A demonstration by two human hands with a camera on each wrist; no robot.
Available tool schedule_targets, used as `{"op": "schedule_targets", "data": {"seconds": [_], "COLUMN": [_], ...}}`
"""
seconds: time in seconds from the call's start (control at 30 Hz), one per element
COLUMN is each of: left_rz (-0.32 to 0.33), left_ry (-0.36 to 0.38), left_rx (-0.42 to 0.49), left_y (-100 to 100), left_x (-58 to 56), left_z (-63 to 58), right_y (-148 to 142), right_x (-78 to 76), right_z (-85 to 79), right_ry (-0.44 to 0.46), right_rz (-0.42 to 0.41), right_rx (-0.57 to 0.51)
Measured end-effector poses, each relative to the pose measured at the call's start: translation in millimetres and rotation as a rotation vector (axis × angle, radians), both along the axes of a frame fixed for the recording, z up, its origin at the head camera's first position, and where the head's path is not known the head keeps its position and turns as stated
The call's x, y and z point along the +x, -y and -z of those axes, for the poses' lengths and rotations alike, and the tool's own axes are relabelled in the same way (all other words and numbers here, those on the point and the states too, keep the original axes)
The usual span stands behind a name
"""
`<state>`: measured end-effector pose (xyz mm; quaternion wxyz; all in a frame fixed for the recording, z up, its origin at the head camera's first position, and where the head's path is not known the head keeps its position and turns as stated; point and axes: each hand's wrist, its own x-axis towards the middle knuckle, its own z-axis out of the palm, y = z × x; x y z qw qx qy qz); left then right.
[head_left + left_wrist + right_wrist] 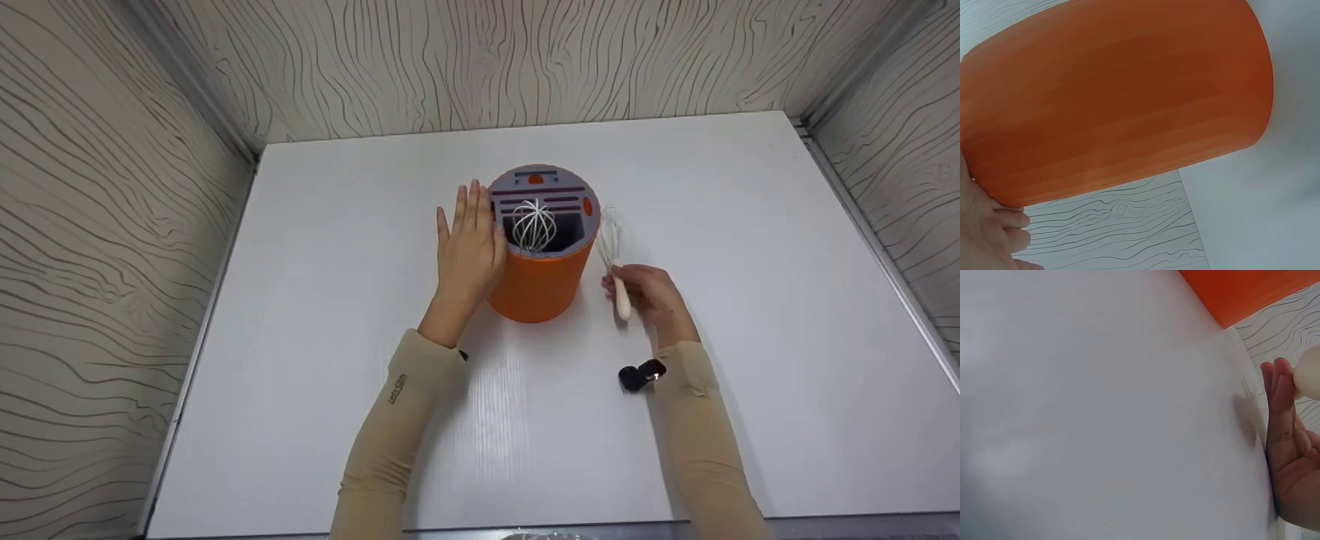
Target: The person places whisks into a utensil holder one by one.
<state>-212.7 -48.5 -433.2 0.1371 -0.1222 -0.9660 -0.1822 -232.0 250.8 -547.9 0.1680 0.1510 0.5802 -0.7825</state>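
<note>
An orange utensil holder with a grey slotted top stands upright on the white table. A wire whisk pokes its loops up out of the large opening in that top. My left hand rests along the holder's left side with its fingers straight; the left wrist view shows the orange wall beside that palm. To the right of the holder, my right hand pinches a second whisk by its pale handle, its wire loops pointing away from me. In the right wrist view the handle's rounded end shows at the fingertips.
The white table is bounded by wood-patterned panels at the back and both sides. A small black device sits by the right cuff. Part of a clear object shows at the bottom edge.
</note>
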Motion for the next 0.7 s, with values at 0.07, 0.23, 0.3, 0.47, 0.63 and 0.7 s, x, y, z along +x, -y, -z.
{"op": "schedule_targets", "data": {"seconds": [0.07, 0.23, 0.3, 0.47, 0.63, 0.7], "left_rz": [0.001, 0.0, -0.001, -0.002, 0.001, 0.002], "left_ry": [-0.001, -0.006, -0.006, -0.001, -0.016, -0.022], "left_rx": [0.002, 0.003, 0.002, -0.009, -0.01, -0.008], "left_y": [0.2, 0.8, 1.0, 1.1, 0.8, 0.7], "left_x": [0.0, 0.3, 0.5, 0.6, 0.4, 0.2], "left_z": [0.2, -0.6, -1.0, -0.8, 0.5, 1.2], "right_y": [-0.2, -0.6, -0.6, -0.9, -2.9, -3.6], "right_x": [-0.1, 0.5, 0.9, 1.7, 2.4, 2.8], "right_z": [0.4, 0.5, 0.4, 0.7, 1.3, 1.2], "right_ry": [-0.003, -0.006, -0.003, -0.016, -0.027, -0.026], "right_rz": [-0.007, -0.006, 0.001, 0.003, 0.016, 0.028], "right_rx": [0.012, 0.016, 0.004, -0.02, -0.05, -0.063]}}
